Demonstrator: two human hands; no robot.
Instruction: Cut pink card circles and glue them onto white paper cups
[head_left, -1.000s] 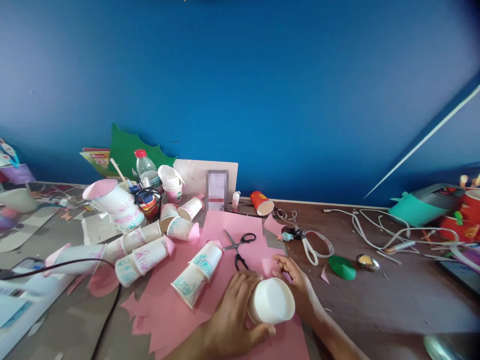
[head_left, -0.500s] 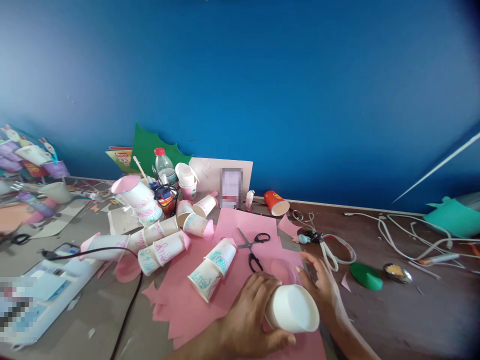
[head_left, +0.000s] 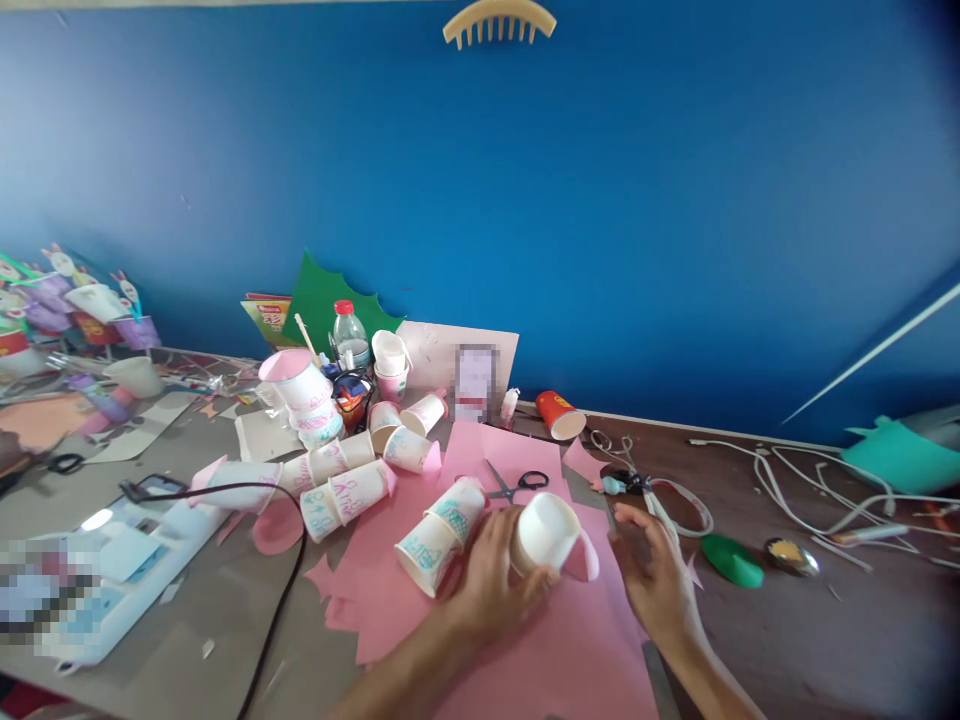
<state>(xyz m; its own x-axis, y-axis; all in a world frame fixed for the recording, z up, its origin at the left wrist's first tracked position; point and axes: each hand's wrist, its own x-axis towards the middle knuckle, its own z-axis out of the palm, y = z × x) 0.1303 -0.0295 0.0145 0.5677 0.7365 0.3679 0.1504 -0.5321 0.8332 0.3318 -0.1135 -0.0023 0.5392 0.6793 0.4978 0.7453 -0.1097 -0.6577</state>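
Note:
My left hand point(head_left: 496, 572) is curved round the near left side of a plain white paper cup point(head_left: 546, 530), thumb at its lower edge. The cup stands tilted on pink paper sheets point(head_left: 555, 650). A small curved pink paper piece point(head_left: 583, 560) lies against the cup's right side. My right hand point(head_left: 658, 575) is apart from the cup, to its right, fingers spread and holding nothing. Just left of my left hand lie nested paper cups point(head_left: 441, 535) with drawn patterns and a pink tip. Black-handled scissors point(head_left: 517, 485) lie open behind the white cup.
More decorated paper cups point(head_left: 349, 500) lie on the left, beside a black cable point(head_left: 296, 560). A red cup point(head_left: 559, 415) rests by the blue wall. White cables point(head_left: 772, 470), a green paper cone point(head_left: 731, 562) and a shiny oval object point(head_left: 791, 557) are on the right.
My left hand and the white cup have moved away from me and to the left. The pink piece now shows at the cup's right. My right hand stays open at the right.

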